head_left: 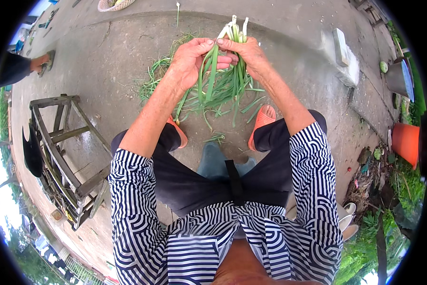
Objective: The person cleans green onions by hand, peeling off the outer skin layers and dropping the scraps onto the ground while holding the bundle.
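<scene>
My right hand (pixel 250 53) is closed around a bunch of leafy scallions or garlic greens (pixel 240 71), white root ends up and long leaves hanging down. My left hand (pixel 195 58) meets it at the thumbs. Its thumb and forefinger pinch a green leaf (pixel 212 73) at the bunch's left side, while its other fingers reach behind the leaves. Below both hands, loose greens (pixel 217 94) lie heaped on the concrete between my feet. Thinner, tangled trimmings (pixel 156 73) spread to the left. A single stalk with a white end (pixel 178 14) lies farther ahead.
A worn wooden frame (pixel 71 137) stands at left, near another person's leg (pixel 39 63). A woven basket (pixel 110 6) sits at the top edge. At right are a pale block (pixel 341 48), a grey bucket (pixel 395 76) and an orange bucket (pixel 405 144). A blue-grey stool (pixel 211 162) is under me.
</scene>
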`<action>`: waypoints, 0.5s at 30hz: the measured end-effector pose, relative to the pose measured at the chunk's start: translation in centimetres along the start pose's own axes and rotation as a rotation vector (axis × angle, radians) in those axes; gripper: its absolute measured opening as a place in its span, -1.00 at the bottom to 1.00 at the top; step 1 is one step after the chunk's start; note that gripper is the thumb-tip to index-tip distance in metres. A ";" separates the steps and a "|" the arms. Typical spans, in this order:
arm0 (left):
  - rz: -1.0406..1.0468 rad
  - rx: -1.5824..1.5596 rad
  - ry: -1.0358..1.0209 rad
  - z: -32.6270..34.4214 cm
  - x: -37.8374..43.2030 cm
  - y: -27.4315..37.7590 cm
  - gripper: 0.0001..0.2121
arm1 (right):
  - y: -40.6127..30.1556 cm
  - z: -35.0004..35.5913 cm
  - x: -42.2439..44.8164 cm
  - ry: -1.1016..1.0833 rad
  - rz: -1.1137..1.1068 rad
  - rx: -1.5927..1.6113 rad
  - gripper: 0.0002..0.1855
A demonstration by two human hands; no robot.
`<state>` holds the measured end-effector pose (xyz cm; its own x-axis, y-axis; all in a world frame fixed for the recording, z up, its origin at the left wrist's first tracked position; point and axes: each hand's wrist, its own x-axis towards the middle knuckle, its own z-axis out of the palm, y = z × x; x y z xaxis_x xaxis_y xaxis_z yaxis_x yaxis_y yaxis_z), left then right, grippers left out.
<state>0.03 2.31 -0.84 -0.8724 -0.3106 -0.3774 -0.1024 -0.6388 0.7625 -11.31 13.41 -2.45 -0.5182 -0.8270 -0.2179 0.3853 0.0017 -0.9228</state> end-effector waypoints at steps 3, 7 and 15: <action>0.015 0.075 -0.072 0.5 -0.2 -0.1 -0.70 | -0.6 -0.8 0.8 0.097 -0.113 -0.044 -0.77; -0.070 0.248 -0.207 -0.2 -0.5 -0.7 -0.69 | -2.6 -3.1 1.3 0.138 -0.179 0.063 -0.79; -0.110 0.211 -0.366 -1.1 -1.5 -1.4 -0.70 | -6.2 -4.7 0.1 0.557 -0.166 0.149 -0.89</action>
<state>2.03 2.89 -1.98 -0.9589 0.0456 -0.2802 -0.2665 -0.4844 0.8333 -17.31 15.92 1.75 -0.8874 -0.3905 -0.2450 0.3466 -0.2145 -0.9132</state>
